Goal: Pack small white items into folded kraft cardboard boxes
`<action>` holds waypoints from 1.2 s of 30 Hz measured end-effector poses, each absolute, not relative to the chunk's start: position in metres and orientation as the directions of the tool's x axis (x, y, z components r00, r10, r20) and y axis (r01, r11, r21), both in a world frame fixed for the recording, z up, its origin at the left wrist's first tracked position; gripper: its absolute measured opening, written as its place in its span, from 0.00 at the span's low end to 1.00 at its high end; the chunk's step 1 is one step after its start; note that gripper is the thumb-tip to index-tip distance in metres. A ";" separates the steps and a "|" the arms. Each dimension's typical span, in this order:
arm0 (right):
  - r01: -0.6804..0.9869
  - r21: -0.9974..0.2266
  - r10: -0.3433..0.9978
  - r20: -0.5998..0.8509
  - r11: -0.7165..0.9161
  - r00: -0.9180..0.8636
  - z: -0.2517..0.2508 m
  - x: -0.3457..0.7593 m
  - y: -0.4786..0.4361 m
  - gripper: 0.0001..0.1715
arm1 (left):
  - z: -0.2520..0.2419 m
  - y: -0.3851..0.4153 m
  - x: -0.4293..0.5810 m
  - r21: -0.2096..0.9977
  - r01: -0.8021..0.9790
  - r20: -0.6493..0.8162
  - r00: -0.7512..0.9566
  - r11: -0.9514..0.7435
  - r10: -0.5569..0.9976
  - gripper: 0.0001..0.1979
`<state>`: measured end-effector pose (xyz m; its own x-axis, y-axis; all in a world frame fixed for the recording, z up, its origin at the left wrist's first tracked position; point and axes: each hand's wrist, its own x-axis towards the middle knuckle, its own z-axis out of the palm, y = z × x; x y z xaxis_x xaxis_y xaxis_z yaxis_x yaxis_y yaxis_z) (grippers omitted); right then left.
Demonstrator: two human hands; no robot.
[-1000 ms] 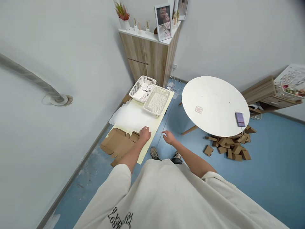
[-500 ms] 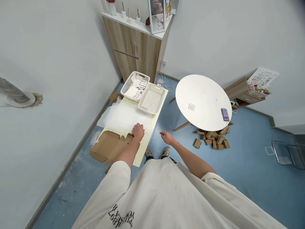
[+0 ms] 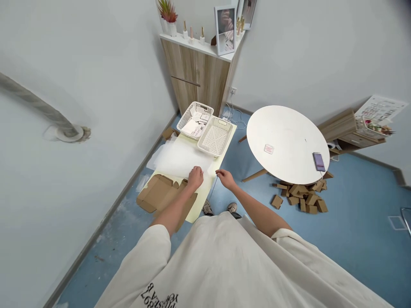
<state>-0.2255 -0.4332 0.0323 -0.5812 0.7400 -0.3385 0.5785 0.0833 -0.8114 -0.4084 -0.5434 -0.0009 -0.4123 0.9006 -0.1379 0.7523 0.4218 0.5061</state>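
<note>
On the pale yellow tabletop (image 3: 221,160) lies a pile of thin, translucent white sheets (image 3: 176,156). My left hand (image 3: 195,176) is at their front edge, fingers curled and pressed together on a sheet. Just right of it, by the table's right edge, my right hand (image 3: 225,177) has thumb and fingertips together in a pinch. Whatever those fingertips hold is too thin and pale to make out. Flat, unfolded brown cardboard boxes (image 3: 157,192) lie nearest my left forearm, which partly covers them.
At the table's far end stand a white basket (image 3: 183,124) holding small cards and packets and a second white basket (image 3: 215,137). To the right is a round white table (image 3: 289,141) with a phone (image 3: 319,161); small brown boxes (image 3: 302,199) are heaped on the floor beneath.
My right hand has come up and left to the table's edge, closer to my left hand. My left hand stays at the sheets. The whole view has shifted slightly.
</note>
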 end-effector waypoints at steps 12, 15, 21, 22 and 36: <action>0.675 -0.733 0.855 -0.294 0.085 -0.428 0.030 -0.206 -0.401 0.24 | 0.026 -0.550 -0.328 0.592 0.806 -0.017 0.014 -0.001 1.000 0.07; 0.673 -0.735 0.896 -0.240 0.084 -0.374 0.033 -0.172 -0.380 0.26 | 0.025 -0.530 -0.314 0.602 0.798 0.027 0.015 -0.028 1.000 0.12; 0.659 -0.752 0.942 -0.201 0.027 -0.268 0.039 -0.100 -0.326 0.31 | 0.025 -0.467 -0.280 0.609 0.790 0.033 0.066 -0.073 0.997 0.15; 0.651 -0.759 0.946 -0.195 0.022 -0.258 0.039 -0.089 -0.317 0.32 | 0.025 -0.456 -0.273 0.608 0.790 0.024 0.075 -0.074 0.997 0.16; 0.529 -0.829 0.959 -0.268 -0.182 -0.090 -0.005 0.064 -0.134 0.35 | 0.014 -0.248 -0.124 0.542 0.840 -0.163 0.073 0.027 0.984 0.21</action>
